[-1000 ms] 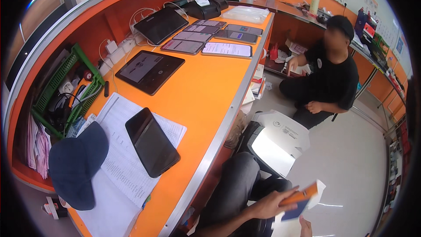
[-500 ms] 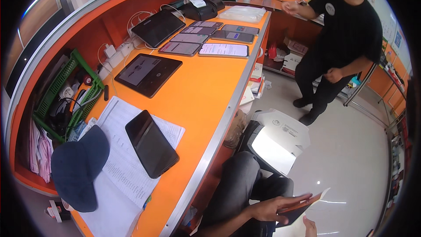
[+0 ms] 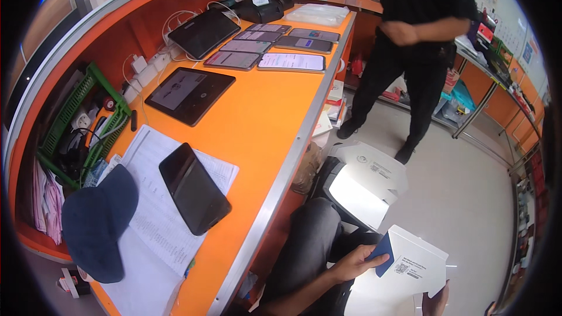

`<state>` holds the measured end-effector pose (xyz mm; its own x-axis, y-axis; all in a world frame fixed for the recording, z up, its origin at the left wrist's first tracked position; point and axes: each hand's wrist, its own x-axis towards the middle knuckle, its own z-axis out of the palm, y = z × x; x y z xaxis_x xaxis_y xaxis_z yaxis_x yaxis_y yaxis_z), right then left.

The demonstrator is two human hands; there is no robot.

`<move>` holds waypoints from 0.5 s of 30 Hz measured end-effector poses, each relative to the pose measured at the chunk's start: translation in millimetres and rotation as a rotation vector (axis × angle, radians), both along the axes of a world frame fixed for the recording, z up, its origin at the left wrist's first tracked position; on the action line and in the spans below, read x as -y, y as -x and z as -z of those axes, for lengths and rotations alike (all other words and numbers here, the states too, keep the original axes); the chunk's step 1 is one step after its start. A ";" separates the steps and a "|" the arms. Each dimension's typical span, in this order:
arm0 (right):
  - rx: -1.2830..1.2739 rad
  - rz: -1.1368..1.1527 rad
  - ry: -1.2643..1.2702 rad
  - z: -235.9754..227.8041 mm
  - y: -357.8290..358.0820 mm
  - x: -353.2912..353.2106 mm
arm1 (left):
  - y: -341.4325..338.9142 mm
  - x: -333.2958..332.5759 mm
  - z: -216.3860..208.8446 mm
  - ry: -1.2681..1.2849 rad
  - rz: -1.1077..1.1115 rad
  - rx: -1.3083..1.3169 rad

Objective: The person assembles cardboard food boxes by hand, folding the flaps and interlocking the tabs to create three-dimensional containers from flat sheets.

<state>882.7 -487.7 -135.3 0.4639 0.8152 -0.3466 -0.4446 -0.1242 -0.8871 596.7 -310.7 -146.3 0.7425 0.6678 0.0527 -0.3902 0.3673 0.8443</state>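
Observation:
A cardboard box blank (image 3: 418, 260), white with printing and a blue flap, is held up in front of my lap. My left hand (image 3: 358, 262) pinches it at the blue flap, thumb on top. At its lower right corner my right hand (image 3: 436, 299) grips the edge, partly hidden by the board and the frame's border. Just beyond my knees lies a stack of similar white cardboard blanks (image 3: 363, 190) on a dark support. Another white surface shows below the held blank.
Along the orange counter (image 3: 257, 123) at my left lie a dark smartphone (image 3: 194, 188), papers (image 3: 152, 222), a navy cap (image 3: 100, 225), a tablet (image 3: 190, 95) and several more phones (image 3: 293, 61). A co-worker in black (image 3: 418, 0) stands ahead, one hand by a receipt printer (image 3: 260, 9).
The blank has been raised and turned, so its white printed face now shows. My right hand has moved to its lower right corner. The co-worker has stepped left and reaches over the counter.

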 end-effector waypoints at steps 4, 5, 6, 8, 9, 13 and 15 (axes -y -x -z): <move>0.059 0.139 -0.059 7.8 25.1 13.8 | -13.9 7.8 11.4 -0.098 -0.027 -0.043; 0.079 0.133 -0.070 11.5 34.3 19.1 | -17.6 8.5 16.2 -0.085 -0.019 -0.036; 0.090 0.122 -0.080 13.2 41.3 22.2 | -21.0 9.0 20.0 -0.073 -0.012 -0.030; 0.123 0.094 -0.093 12.8 49.5 24.5 | -22.6 11.8 23.6 -0.050 -0.004 -0.031; 0.140 0.087 -0.100 11.6 52.1 21.5 | -22.7 11.2 23.0 -0.039 -0.003 -0.038; 0.235 -0.053 -0.133 1.7 34.4 9.6 | -23.5 11.8 21.3 -0.032 0.004 -0.062; 0.277 -0.177 -0.116 -4.9 29.2 2.8 | -20.8 15.8 23.2 -0.019 -0.004 -0.095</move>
